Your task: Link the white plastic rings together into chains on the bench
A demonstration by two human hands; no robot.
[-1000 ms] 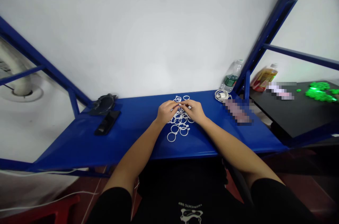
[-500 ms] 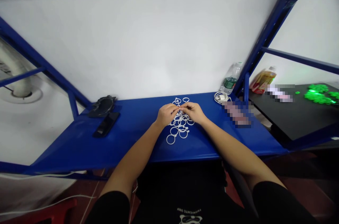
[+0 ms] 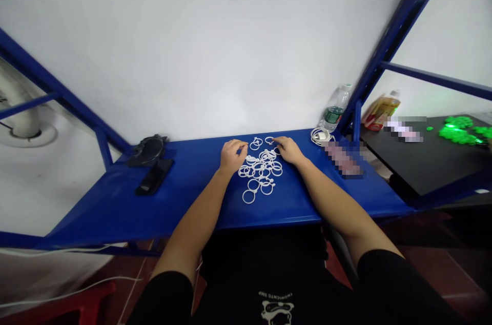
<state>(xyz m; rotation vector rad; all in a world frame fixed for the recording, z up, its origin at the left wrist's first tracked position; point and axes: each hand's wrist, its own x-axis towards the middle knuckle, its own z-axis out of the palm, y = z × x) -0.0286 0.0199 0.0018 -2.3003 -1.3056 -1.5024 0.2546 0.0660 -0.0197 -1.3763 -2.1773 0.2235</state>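
Hands on the blue table, both up at the far side of a heap of white rings that lies loose between them, in the middle of the tabletop. Left hand sits just left of the heap, fingers curled in, thumb tip against the forefinger. Whether a ring is pinched there is too small to tell. Right hand rests palm down at the heap's far right corner, fingers stretched out flat and close together, their tips touching a small ring near the wall and not closed round it. Both forearms run back across the near table edge.

Off to the left, well apart from the rings, lie a dark phone and a black object behind it. On the right stand a coiled white cable and a water bottle. Beyond the blue post, green pieces glow on a black table.
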